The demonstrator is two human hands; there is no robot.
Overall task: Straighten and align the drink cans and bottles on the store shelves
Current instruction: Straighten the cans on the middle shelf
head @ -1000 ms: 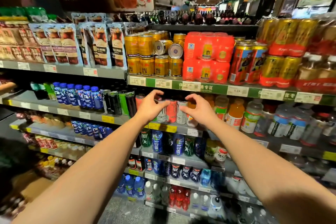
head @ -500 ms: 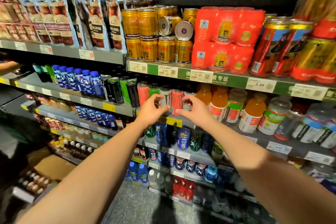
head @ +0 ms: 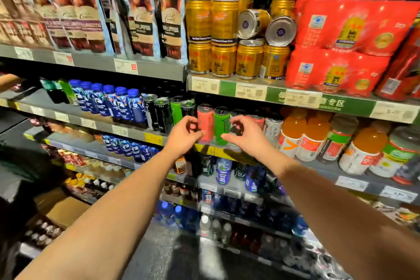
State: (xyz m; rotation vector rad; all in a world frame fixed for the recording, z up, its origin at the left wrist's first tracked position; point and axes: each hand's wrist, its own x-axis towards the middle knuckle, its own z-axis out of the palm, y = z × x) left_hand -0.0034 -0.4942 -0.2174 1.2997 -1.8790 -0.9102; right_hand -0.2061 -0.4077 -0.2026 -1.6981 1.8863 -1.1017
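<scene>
On the middle shelf [head: 156, 138], a pink can [head: 205, 124] and a green can [head: 221, 125] stand upright side by side in a row of slim cans. My left hand [head: 184, 136] is just left of the pink can with its fingers curled and its thumb tip against the can's lower side. My right hand [head: 243, 136] is just right of the green can, thumb tip at its base, fingers curled in front of a darker can [head: 236, 113]. The view is blurred, so the grip is unclear. Black and green cans [head: 163, 113] stand further left.
Blue bottles [head: 109, 102] fill the shelf to the left and orange juice bottles [head: 302, 141] the right. Above are gold cans [head: 225, 36], two of them tipped on their sides [head: 266, 27], and red multipacks [head: 345, 45]. Lower shelves hold more bottles. A cardboard box [head: 66, 209] sits on the floor at left.
The view has moved closer to the shelves. Both hands have shifted left along the can row, from the silver and red cans to either side of the pink and green cans.
</scene>
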